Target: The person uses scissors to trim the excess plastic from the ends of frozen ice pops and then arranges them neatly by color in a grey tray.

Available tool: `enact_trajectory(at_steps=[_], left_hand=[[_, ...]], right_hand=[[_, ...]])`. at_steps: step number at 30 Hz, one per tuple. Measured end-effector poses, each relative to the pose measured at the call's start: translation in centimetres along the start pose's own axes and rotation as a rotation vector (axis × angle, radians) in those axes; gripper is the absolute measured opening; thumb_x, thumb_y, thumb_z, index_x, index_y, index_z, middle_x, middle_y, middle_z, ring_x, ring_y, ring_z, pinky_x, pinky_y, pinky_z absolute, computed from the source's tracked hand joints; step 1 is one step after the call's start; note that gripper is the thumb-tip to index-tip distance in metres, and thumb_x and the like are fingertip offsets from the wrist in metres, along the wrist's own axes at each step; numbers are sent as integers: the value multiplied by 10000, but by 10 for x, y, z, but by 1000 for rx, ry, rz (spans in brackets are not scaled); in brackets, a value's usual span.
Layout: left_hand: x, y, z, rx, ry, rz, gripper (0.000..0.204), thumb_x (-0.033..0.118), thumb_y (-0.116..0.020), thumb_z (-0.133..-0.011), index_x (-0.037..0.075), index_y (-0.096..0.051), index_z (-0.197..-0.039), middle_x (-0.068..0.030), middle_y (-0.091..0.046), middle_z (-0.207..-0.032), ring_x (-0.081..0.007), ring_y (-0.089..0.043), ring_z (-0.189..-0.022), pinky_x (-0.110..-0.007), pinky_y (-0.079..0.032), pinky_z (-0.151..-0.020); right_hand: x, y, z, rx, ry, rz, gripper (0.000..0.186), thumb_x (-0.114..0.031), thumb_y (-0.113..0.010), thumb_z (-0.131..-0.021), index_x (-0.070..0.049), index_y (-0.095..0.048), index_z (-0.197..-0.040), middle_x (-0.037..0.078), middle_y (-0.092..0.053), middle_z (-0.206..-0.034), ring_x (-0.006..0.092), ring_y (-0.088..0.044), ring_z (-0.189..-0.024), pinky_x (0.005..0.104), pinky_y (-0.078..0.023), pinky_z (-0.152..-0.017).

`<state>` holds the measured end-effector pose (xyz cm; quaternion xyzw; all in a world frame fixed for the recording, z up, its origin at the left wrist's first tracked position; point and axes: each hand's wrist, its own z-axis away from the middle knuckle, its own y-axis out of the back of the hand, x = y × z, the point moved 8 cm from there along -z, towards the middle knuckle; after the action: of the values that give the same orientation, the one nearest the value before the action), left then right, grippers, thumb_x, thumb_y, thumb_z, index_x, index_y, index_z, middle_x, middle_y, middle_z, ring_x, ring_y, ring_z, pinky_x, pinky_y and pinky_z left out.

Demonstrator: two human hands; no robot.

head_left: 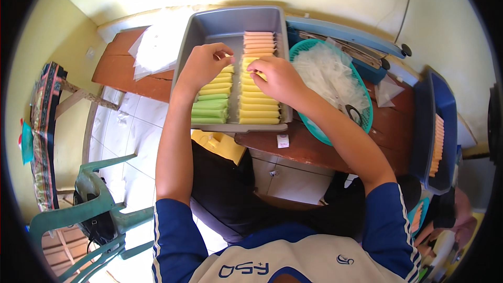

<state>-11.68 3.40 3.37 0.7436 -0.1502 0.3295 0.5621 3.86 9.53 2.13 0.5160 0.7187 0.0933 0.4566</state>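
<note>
Both my hands are over a grey plastic tub [214, 26] holding two rows of slim, plastic-wrapped tubes. My left hand [205, 64] hovers over the left row, fingers bent, with a gap between thumb and fingertips and nothing visible in it. Below it lie yellow tubes [219, 79], then green tubes [210, 109] toward the near end. My right hand [279, 78] has its fingers curled against the yellow tubes [259, 100] of the right row and seems to pinch one; the fingers partly hide it. Pink tubes [259, 42] fill that row's far end.
Right of the tub, a teal basket [368, 120] holds clear plastic bags and black-handled scissors [353, 112]. Behind it stands a blue long-armed device [346, 36]. A dark blue tub [445, 170] holds more pink tubes. Plastic sheets [160, 47] lie left; a green chair [99, 199] stands lower left.
</note>
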Motion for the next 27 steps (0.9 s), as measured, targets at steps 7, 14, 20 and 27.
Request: enact_trajectory(at_steps=[7, 14, 20, 27], left_hand=[[-119, -11, 14, -172, 185, -225, 241, 124, -667, -855, 24, -705, -1071, -170, -713, -1003, -306, -679, -925, -398, -526, -817], [-136, -43, 16, -324, 374, -377, 378, 89, -612, -858, 31, -631, -1231, -228, -661, -1147, -357, -618, -1103, -419, -475, -954], [-132, -41, 14, -299, 334, -422, 469, 43, -502, -852, 84, -596, -1310, -206, -647, -1195, -343, -610, -1127, -431, -486, -965], [-139, -47, 7, -306, 337, -405, 447, 122, -558, -879, 119, -591, -1325, -210, -657, -1164, -363, -616, -1092, -441, -481, -956]], right_hand=[[21, -108, -51, -289, 30, 271, 103, -59, -657, -772, -43, -691, -868, 157, -682, -811, 354, -665, -768, 448, -534, -675], [56, -157, -63, -471, -63, 532, 111, -51, -617, -777, -42, -718, -820, 165, -692, -798, 364, -686, -747, 446, -542, -642], [63, -173, -57, -532, -62, 623, 148, -65, -581, -824, -70, -730, -831, 140, -709, -882, 323, -694, -843, 430, -503, -777], [67, -164, -54, -429, -68, 499, 135, -50, -546, -835, -30, -675, -867, 181, -690, -890, 343, -683, -838, 451, -467, -826]])
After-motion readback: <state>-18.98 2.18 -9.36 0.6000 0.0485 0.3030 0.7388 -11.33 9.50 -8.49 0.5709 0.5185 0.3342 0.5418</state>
